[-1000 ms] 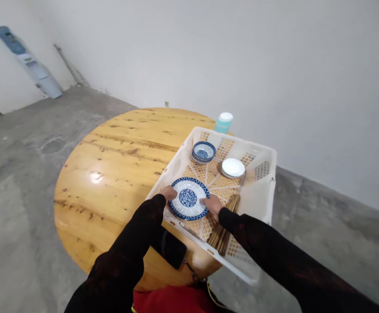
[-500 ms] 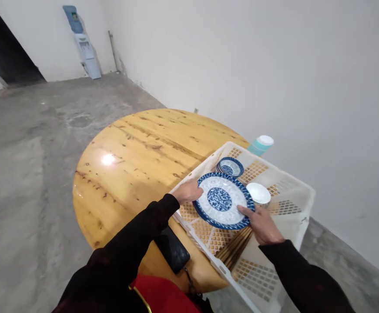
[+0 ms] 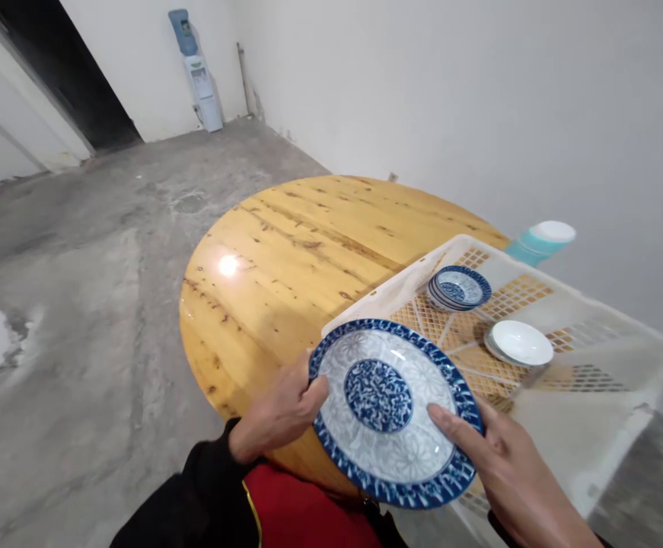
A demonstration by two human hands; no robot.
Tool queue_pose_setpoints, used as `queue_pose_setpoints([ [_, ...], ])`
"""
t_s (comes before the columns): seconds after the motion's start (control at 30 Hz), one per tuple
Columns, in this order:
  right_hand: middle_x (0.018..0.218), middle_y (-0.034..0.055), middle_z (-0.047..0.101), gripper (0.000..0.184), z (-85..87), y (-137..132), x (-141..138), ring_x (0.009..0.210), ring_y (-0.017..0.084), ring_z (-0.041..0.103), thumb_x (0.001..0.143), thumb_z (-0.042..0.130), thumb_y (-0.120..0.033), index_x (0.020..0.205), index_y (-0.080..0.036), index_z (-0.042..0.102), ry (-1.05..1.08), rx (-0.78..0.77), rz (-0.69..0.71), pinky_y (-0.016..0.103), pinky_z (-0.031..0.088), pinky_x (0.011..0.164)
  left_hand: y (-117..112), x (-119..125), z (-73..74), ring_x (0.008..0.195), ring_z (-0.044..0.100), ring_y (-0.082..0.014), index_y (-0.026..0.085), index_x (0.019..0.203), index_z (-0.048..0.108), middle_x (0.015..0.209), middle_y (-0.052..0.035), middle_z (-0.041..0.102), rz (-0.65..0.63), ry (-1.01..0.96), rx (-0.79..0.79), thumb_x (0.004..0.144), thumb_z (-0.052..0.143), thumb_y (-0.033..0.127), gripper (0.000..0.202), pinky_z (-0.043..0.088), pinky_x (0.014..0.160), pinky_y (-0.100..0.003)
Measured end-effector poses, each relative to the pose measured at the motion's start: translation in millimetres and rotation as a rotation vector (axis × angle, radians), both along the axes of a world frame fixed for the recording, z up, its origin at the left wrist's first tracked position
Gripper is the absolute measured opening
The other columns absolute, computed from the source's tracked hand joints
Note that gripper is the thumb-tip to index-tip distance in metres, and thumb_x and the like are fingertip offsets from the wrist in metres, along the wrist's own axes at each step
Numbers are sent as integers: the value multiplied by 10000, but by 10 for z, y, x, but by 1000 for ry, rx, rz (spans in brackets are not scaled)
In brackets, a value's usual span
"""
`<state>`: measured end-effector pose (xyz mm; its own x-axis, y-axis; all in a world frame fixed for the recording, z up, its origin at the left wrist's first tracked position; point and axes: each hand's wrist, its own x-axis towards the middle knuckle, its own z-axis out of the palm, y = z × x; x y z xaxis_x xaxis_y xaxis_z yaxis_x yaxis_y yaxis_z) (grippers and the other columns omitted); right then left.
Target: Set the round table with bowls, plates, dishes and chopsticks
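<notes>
A large blue-and-white plate point(image 3: 391, 457) is held up in front of me, tilted, over the near edge of the table. My left hand point(image 3: 288, 403) grips its left rim, thumb on top and fingers beneath. On the right rim my right hand point(image 3: 496, 449) holds it the same way, thumb lying across the upper face. Whether more plates lie under it I cannot tell. Behind it stands a white plastic crate point(image 3: 610, 312), with a stack of small blue-and-white bowls point(image 3: 460, 289) and a few white bowls point(image 3: 519, 342) inside.
The crate rests on a round wooden table point(image 3: 285, 251), overhanging its right side. A turquoise container with a white lid point(image 3: 540, 242) stands behind the crate, near the wall. Farther off are a water dispenser point(image 3: 199, 84) and a dark doorway point(image 3: 62, 68).
Both hands have lifted the plate out of the crate and drawn it toward me and slightly left. My view has turned left; the plate now hides the phone and chopsticks seen before.
</notes>
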<state>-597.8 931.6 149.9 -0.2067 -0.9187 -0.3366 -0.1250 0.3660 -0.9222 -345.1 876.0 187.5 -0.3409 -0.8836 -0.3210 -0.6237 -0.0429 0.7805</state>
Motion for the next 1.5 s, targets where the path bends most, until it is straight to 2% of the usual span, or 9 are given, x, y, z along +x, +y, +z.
queue_pose_setpoints([
  [0.23,1212,102,734,542,-98,296,522,1142,367,664,728,675,-606,1154,-278,736,88,18,121,491,540,993,631,499,-248,993,649,-245,244,1076,572,1040,-72,705,168,-7,17,925,361,355,283,504,916,-356],
  [0.43,1187,103,745,485,-319,636,1205,1196,360,642,756,669,-603,1086,-260,759,60,-23,79,484,517,1033,878,1110,-598,914,669,-259,236,1071,558,941,-65,710,125,-41,58,924,359,317,260,496,872,-363],
  [0.57,1075,141,772,528,-513,840,1878,1038,371,703,751,683,-645,1021,-198,767,-26,14,63,485,569,918,1025,1775,-732,914,688,-255,236,1094,550,928,-59,722,115,-91,71,927,372,283,248,489,838,-326],
  [0.83,1124,174,751,623,-933,929,3559,1151,393,649,771,679,-675,1096,-149,750,-147,-131,101,551,478,1037,1227,3399,-868,974,696,-282,186,1148,514,958,-108,727,169,-147,67,933,326,305,309,479,857,-342],
  [1.0,1073,147,762,608,-1084,854,4169,1040,370,682,781,667,-669,1074,-141,734,-199,-107,189,518,529,949,1280,3993,-851,920,685,-267,194,1105,545,977,-108,718,265,-161,45,911,344,331,311,485,833,-357],
  [1.13,1061,134,757,556,-1171,686,4353,1029,350,675,790,676,-626,1056,-140,727,-193,-107,197,486,530,943,1214,4171,-919,839,670,-252,181,1100,573,900,-93,704,290,-122,0,902,361,354,337,497,838,-380],
  [1.27,1014,118,757,503,-1233,421,4489,1015,337,671,794,667,-602,1019,-157,730,-175,-135,192,460,539,912,962,4320,-1052,931,678,-265,172,1099,575,987,-118,711,296,-72,-2,902,351,360,353,506,888,-402],
  [1.37,940,106,755,475,-1294,169,4591,930,319,680,804,646,-592,975,-156,726,-165,-137,157,440,548,855,593,4451,-1183,1010,687,-290,161,1163,560,1035,-132,722,270,-35,18,898,378,403,403,511,910,-412],
  [1.5,915,98,751,457,-1383,-273,4680,880,299,677,815,624,-578,954,-152,718,-150,-161,28,410,550,814,-97,4547,-1377,1052,691,-314,167,1242,551,1108,-142,731,191,-28,3,894,406,445,469,513,923,-442],
])
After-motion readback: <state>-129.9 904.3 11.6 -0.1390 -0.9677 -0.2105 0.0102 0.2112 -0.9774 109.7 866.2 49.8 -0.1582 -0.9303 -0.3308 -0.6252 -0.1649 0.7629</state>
